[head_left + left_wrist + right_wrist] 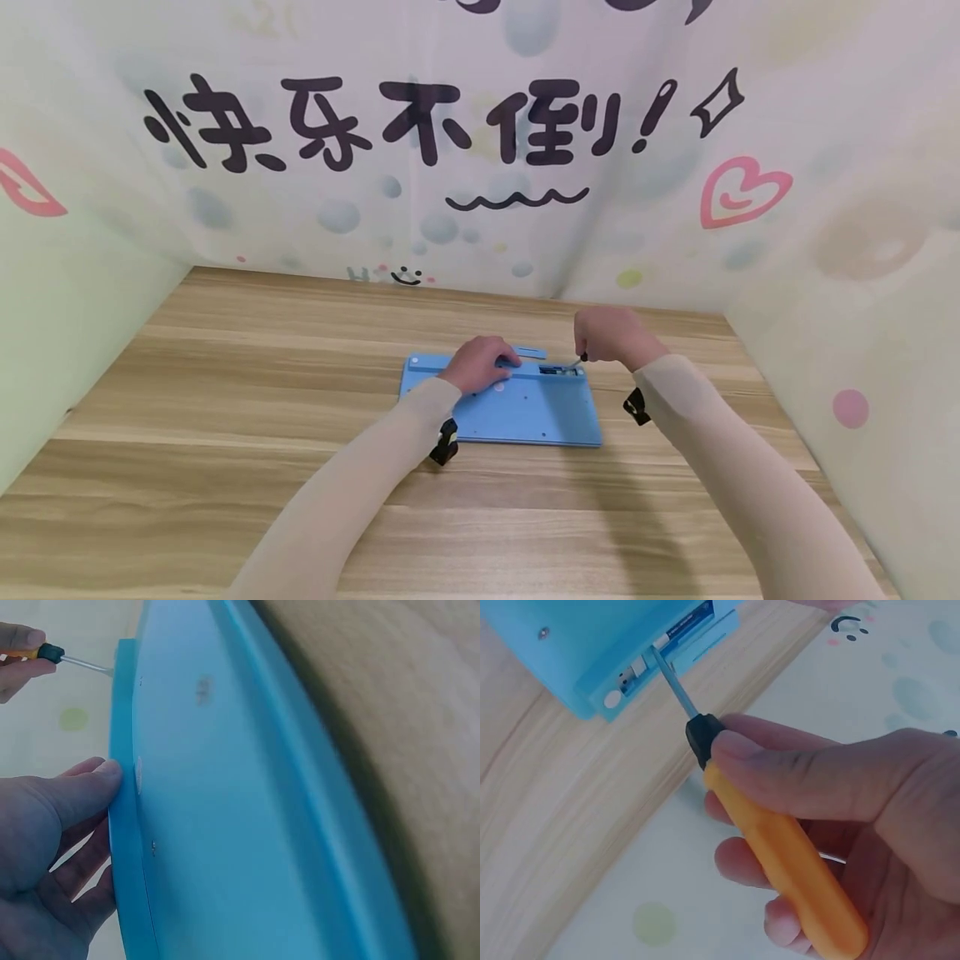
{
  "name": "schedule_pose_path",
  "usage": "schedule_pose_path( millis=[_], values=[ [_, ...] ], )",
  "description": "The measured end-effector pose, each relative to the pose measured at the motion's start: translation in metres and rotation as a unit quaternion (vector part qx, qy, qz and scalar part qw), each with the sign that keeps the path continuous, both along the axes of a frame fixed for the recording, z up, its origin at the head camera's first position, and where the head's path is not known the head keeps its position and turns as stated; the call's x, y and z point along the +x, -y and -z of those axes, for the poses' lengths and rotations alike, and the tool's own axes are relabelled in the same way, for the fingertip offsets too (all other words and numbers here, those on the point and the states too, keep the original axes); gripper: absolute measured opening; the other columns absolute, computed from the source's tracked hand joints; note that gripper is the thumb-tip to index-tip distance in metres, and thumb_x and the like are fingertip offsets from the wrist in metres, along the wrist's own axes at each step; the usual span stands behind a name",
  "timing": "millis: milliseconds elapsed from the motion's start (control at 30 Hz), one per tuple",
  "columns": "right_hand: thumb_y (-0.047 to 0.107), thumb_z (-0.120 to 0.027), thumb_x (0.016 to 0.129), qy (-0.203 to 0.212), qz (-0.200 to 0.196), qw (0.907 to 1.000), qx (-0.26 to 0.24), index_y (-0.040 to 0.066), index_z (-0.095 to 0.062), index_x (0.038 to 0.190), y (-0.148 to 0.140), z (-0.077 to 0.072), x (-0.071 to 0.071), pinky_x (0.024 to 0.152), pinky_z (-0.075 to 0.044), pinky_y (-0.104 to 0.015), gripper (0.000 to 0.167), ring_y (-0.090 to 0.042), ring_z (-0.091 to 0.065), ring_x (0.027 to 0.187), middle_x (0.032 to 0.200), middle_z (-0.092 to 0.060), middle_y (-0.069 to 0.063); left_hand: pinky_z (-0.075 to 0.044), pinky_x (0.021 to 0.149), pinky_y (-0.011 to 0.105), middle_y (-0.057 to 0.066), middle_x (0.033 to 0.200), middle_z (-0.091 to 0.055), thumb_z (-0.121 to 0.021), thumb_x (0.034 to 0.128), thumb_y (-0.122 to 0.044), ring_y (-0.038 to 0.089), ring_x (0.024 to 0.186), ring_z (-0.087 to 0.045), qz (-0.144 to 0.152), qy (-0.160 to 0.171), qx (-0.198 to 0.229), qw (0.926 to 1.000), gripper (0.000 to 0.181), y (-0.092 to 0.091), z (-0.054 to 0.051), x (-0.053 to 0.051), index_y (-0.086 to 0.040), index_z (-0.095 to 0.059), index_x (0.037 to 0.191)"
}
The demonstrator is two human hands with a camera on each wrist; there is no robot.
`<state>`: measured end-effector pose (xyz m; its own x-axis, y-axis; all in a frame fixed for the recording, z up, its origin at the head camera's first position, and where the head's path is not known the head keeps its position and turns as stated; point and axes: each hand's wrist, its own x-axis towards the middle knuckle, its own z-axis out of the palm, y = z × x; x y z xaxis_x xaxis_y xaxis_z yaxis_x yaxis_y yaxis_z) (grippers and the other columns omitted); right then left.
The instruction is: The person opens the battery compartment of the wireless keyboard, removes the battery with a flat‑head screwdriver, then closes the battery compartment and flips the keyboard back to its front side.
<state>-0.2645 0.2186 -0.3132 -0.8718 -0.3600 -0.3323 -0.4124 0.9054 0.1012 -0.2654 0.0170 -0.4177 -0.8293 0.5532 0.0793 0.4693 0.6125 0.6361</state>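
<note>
A blue keyboard (555, 417) lies underside up on the table, with small screws and round pads on its surface. My left hand (480, 365) rests on its raised ridge (129, 802), thumb and fingertips touching it. My right hand (855, 802) grips a screwdriver by its orange handle (780, 862) with a black collar. The metal shaft (676, 690) slants into an uncovered battery compartment (690, 624) at the ridge's right end. A dark battery-like piece with print shows inside; the exact contact of the tip is hard to tell.
A narrow blue cover (531, 352) lies just behind the keyboard. The wood-grain table (225, 467) ends at a printed cloth wall (405, 225) at the back, with more cloth at both sides.
</note>
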Motion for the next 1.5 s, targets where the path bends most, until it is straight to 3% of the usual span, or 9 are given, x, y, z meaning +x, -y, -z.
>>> schedule_pose_path(
  millis=[200, 367, 633, 800, 900, 1000, 1200, 1400, 1500],
  values=[
    [0.0, -0.069, 0.077, -0.009, -0.03, 0.9995, -0.005, 0.014, -0.073, 0.086, -0.005, 0.003, -0.003, 0.065, -0.051, -0.032, 0.017, -0.014, -0.059, 0.076, 0.09, -0.067, 0.001, -0.042, 0.092, 0.034, 0.003, 0.106, -0.064, -0.064, 0.085, -0.007, 0.02, 0.105, -0.055, -0.002, 0.006, 0.001, 1.0, 0.02, 0.0, -0.002, 0.0, -0.009, -0.069, 0.105],
    [-0.003, -0.068, 0.075, 0.03, -0.025, 0.996, -0.08, 0.009, -0.075, 0.089, -0.028, 0.009, -0.009, 0.068, -0.051, -0.034, 0.019, -0.017, -0.06, 0.08, 0.09, -0.068, -0.001, -0.042, 0.092, 0.034, 0.003, 0.106, -0.064, -0.064, 0.0849, -0.007, 0.019, 0.105, -0.056, -0.005, 0.007, 0.002, 1.0, 0.02, -0.001, -0.001, 0.001, -0.009, -0.069, 0.105],
    [-0.001, -0.069, 0.077, 0.045, -0.005, 0.9765, -0.21, 0.004, -0.073, 0.094, -0.06, 0.027, -0.002, 0.068, -0.049, -0.033, 0.018, -0.018, -0.055, 0.077, 0.093, -0.068, -0.006, -0.042, 0.092, 0.034, 0.002, 0.105, -0.065, -0.065, 0.084, -0.007, 0.019, 0.105, -0.056, -0.014, 0.008, 0.01, 0.9998, 0.019, -0.002, 0.002, -0.001, -0.01, -0.07, 0.103],
    [-0.004, -0.066, 0.079, 0.061, 0.017, 0.9552, -0.289, -0.001, -0.07, 0.099, -0.074, 0.042, 0.003, 0.062, -0.045, -0.029, 0.021, -0.02, -0.053, 0.076, 0.093, -0.067, -0.008, -0.042, 0.092, 0.033, 0.002, 0.106, -0.065, -0.066, 0.0839, -0.009, 0.019, 0.106, -0.056, -0.021, 0.009, 0.007, 0.9997, 0.02, -0.002, 0.004, -0.001, -0.011, -0.07, 0.103],
    [-0.005, -0.065, 0.079, 0.063, 0.017, 0.9454, -0.319, -0.003, -0.069, 0.1, -0.081, 0.049, 0.006, 0.065, -0.047, -0.031, 0.021, -0.02, -0.054, 0.078, 0.094, -0.067, -0.01, -0.042, 0.092, 0.033, 0.002, 0.105, -0.065, -0.066, 0.0839, -0.009, 0.019, 0.106, -0.056, -0.022, 0.007, 0.009, 0.9997, 0.02, -0.001, 0.004, -0.001, -0.011, -0.07, 0.103],
    [-0.003, -0.066, 0.08, 0.064, 0.023, 0.9421, -0.329, -0.002, -0.069, 0.101, -0.086, 0.052, 0.009, 0.07, -0.048, -0.032, 0.021, -0.019, -0.054, 0.08, 0.096, -0.067, -0.01, -0.042, 0.092, 0.033, 0.001, 0.105, -0.065, -0.066, 0.084, -0.008, 0.018, 0.105, -0.056, -0.02, 0.006, 0.012, 0.9997, 0.02, -0.002, 0.005, -0.001, -0.011, -0.07, 0.103],
    [-0.005, -0.063, 0.079, 0.072, 0.027, 0.9441, -0.321, -0.001, -0.069, 0.101, -0.087, 0.048, 0.012, 0.067, -0.046, -0.031, 0.024, -0.02, -0.052, 0.08, 0.095, -0.066, -0.01, -0.042, 0.092, 0.033, 0.001, 0.105, -0.065, -0.066, 0.0837, -0.008, 0.018, 0.106, -0.055, -0.02, 0.014, 0.016, 0.9996, 0.02, -0.002, 0.004, -0.001, -0.012, -0.07, 0.103],
    [-0.002, -0.066, 0.078, 0.077, 0.052, 0.959, -0.268, 0.003, -0.068, 0.1, -0.086, 0.04, 0.009, 0.072, -0.049, -0.036, 0.023, -0.021, -0.055, 0.082, 0.092, -0.064, -0.005, -0.042, 0.092, 0.033, 0.001, 0.106, -0.065, -0.066, 0.0836, -0.008, 0.018, 0.106, -0.055, -0.02, 0.019, 0.018, 0.9994, 0.02, -0.001, 0.003, -0.001, -0.011, -0.07, 0.103],
    [-0.001, -0.068, 0.078, 0.071, 0.046, 0.966, -0.244, 0.005, -0.07, 0.1, -0.082, 0.035, 0.008, 0.073, -0.049, -0.037, 0.022, -0.021, -0.056, 0.082, 0.093, -0.065, -0.005, -0.042, 0.092, 0.033, 0.001, 0.106, -0.065, -0.066, 0.0839, -0.008, 0.018, 0.107, -0.055, -0.02, 0.019, 0.016, 0.9995, 0.02, -0.001, 0.002, -0.001, -0.011, -0.07, 0.103]
  ],
)
